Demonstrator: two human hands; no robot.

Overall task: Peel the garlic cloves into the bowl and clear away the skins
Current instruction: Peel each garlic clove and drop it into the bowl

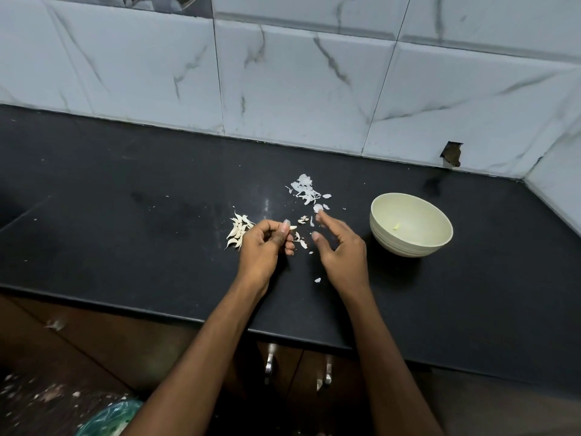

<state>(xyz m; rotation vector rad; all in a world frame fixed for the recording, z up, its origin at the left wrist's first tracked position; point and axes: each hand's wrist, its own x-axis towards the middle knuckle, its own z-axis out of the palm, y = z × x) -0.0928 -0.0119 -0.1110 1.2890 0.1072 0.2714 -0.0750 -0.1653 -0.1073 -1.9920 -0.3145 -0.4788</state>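
A small pile of unpeeled garlic cloves lies on the black counter, just left of my left hand. That hand's fingers are curled and pinch a single clove between thumb and fingertips. My right hand hovers beside it with fingers loosely spread, holding nothing; a flake of skin sits at its index fingertip. White skins are heaped behind the hands, with smaller scraps between them. The pale green bowl stands to the right with one peeled piece inside.
The counter's front edge runs below my forearms, with cabinet handles under it. A marble-tiled wall backs the counter and turns a corner at the far right. A green bag sits on the floor at bottom left.
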